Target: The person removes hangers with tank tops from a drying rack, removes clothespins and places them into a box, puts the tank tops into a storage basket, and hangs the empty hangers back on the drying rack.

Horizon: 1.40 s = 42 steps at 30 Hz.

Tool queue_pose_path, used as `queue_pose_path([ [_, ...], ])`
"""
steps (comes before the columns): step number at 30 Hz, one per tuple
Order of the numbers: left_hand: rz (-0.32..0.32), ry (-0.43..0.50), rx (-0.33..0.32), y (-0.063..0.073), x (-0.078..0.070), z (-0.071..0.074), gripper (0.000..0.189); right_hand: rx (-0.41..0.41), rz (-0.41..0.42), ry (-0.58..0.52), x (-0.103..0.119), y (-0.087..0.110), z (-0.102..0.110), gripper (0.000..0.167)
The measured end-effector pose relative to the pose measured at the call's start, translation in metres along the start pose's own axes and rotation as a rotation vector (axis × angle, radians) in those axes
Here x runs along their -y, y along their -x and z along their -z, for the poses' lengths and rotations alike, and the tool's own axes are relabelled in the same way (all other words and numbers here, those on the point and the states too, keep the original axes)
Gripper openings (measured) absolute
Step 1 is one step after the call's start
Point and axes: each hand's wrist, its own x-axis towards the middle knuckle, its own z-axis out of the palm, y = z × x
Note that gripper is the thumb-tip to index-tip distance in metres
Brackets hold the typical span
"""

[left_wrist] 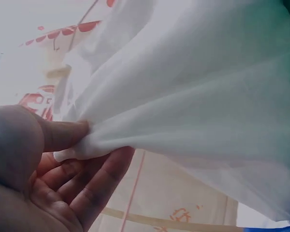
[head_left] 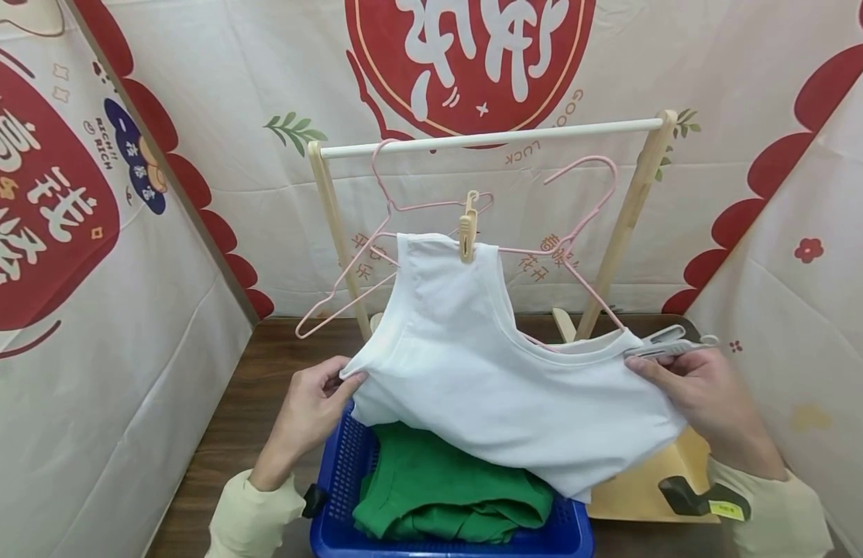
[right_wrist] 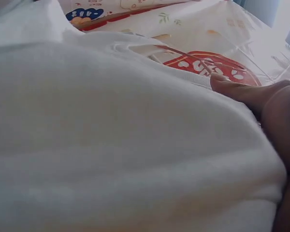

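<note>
A white tank top point(head_left: 473, 349) hangs by one shoulder from a pink hanger point(head_left: 590, 221), where a beige clothespin point(head_left: 466, 236) clips it. The hanger's hook is off the rail, at the upper right. My left hand point(head_left: 309, 411) pinches the top's left edge between thumb and fingers, pulling the cloth point(left_wrist: 183, 87) into folds. At the other shoulder, by the hanger's right end, my right hand point(head_left: 710, 395) grips the fabric together with a grey clothespin point(head_left: 665, 346). In the right wrist view the thumb lies along the neckband; the other fingers are mostly hidden behind cloth.
Behind stands a wooden rack with a white rail point(head_left: 494, 138); another pink hanger point(head_left: 348, 283) hangs on its left. Below the top, a blue basket point(head_left: 327, 496) holds a green garment point(head_left: 445, 484). A tan tray point(head_left: 634, 496) lies right of it on the brown table point(head_left: 229, 434).
</note>
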Motion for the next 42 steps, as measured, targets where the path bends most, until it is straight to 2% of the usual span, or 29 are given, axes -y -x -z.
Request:
queue_pose_path([
  [5,-0.035,0.033,-0.047,-0.001,-0.009,0.001,0.015,0.005,0.002,0.052,-0.002,0.000,-0.002,0.016],
  [9,-0.080,0.068,-0.077,-0.003,-0.016,0.002,0.015,0.022,-0.014,0.050,-0.004,0.000,-0.002,0.010],
  [14,-0.148,0.103,-0.105,-0.007,-0.025,0.003,0.015,0.016,-0.060,0.048,-0.006,-0.001,-0.004,0.013],
  [18,-0.184,0.119,-0.120,-0.008,-0.030,0.003,0.017,0.027,-0.077,0.039,-0.008,-0.001,-0.004,0.010],
  [27,-0.211,0.163,-0.184,-0.011,-0.047,0.004,0.018,0.045,-0.065,0.016,-0.013,-0.002,-0.005,0.008],
  [33,-0.244,0.168,-0.193,-0.015,-0.057,0.005,0.019,0.037,-0.100,0.042,-0.013,-0.003,-0.005,0.011],
  [42,-0.284,0.248,-0.233,-0.021,-0.076,0.006,0.016,0.048,-0.143,0.036,-0.013,-0.001,-0.005,0.012],
])
